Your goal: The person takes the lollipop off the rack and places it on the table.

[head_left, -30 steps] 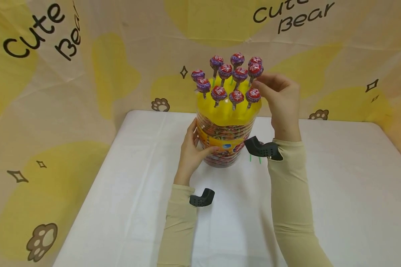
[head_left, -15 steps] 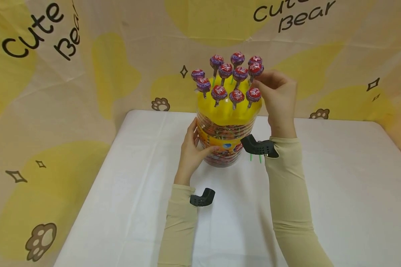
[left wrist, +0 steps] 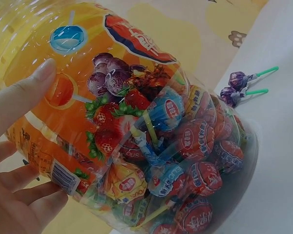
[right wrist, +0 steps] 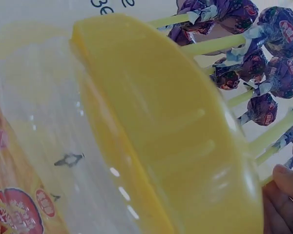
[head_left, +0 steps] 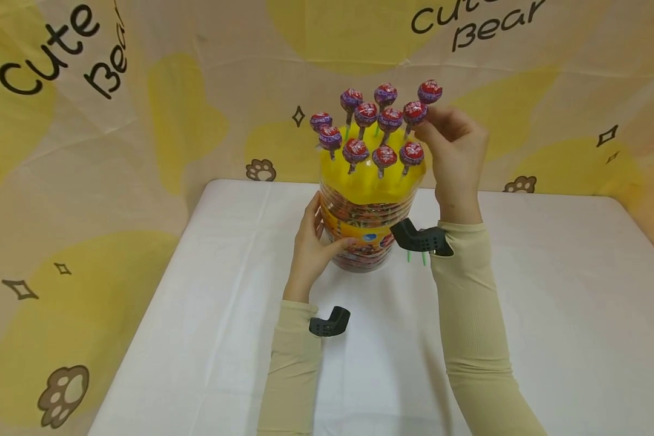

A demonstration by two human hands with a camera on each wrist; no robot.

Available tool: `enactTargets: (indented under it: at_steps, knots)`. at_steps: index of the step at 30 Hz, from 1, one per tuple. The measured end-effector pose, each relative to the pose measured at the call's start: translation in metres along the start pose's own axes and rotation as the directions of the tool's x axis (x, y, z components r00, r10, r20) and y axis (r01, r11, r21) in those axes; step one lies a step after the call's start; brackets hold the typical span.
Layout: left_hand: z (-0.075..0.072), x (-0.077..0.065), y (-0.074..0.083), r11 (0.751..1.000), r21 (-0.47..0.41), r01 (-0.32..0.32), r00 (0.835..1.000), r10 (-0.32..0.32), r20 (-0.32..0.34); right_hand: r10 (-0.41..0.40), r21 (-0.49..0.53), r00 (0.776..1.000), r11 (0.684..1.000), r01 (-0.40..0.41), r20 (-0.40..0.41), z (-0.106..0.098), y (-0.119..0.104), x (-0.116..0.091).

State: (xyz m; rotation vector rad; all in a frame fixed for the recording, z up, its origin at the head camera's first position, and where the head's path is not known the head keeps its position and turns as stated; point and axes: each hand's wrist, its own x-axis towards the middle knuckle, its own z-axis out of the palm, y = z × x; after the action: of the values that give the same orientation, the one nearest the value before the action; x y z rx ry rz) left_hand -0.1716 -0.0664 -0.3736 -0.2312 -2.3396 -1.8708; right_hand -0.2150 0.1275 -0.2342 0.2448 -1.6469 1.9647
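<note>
A clear plastic jar (head_left: 362,260) with a domed yellow lid (head_left: 370,188) stands on the table, filled with wrapped lollipops (left wrist: 195,139). My left hand (head_left: 312,251) grips its side, thumb across the orange label (left wrist: 53,105) and fingers round the back. Several purple-and-red lollipops (head_left: 365,114) stick up from the lid on their sticks. With thumb and fingers, my right hand (head_left: 458,157) pinches a lollipop (head_left: 429,91) at the lid's right rear; its head rises above its neighbours. In the right wrist view, my right fingertips (right wrist: 285,178) are right at the lid's edge.
Two purple-wrapped lollipops (left wrist: 233,87) with green sticks lie on the white table (head_left: 223,339) to the jar's right, mostly hidden behind my right wrist mount (head_left: 422,238) in the head view. A yellow patterned cloth (head_left: 229,72) hangs behind the table.
The lollipop in my right hand has moved up and to the right, apart from the one in front of it. My right hand has risen slightly; my left hand keeps its grip on the jar.
</note>
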Motion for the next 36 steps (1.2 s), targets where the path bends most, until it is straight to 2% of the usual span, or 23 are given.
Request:
enactTargets:
  at_steps: [7, 19, 26, 30, 36]
  knots:
    - [0.000, -0.001, 0.001, 1.000, 0.000, 0.004, 1.000, -0.004, 0.001, -0.006, 0.060, 1.000, 0.998, 0.007, -0.011, -0.005, -0.004, -0.001]
    - [-0.001, 0.000, 0.000, 1.000, -0.001, -0.016, 1.000, 0.016, 0.005, 0.034, 0.124, 0.999, 0.992, -0.030, -0.026, -0.023, -0.002, -0.011]
    - [-0.001, 0.001, 0.000, 1.000, -0.004, -0.015, 1.000, 0.015, 0.012, 0.011, 0.104, 1.000, 0.995, -0.008, -0.021, -0.036, 0.000, -0.024]
    - [-0.001, 0.002, -0.001, 1.000, -0.006, -0.011, 1.000, 0.011, 0.011, 0.026, 0.089, 0.999, 0.996, -0.024, -0.023, -0.046, 0.004, -0.031]
    - [-0.001, 0.003, -0.001, 1.000, 0.010, -0.011, 1.000, 0.011, 0.014, 0.097, -0.002, 0.994, 0.995, -0.097, -0.045, -0.063, 0.013, -0.042]
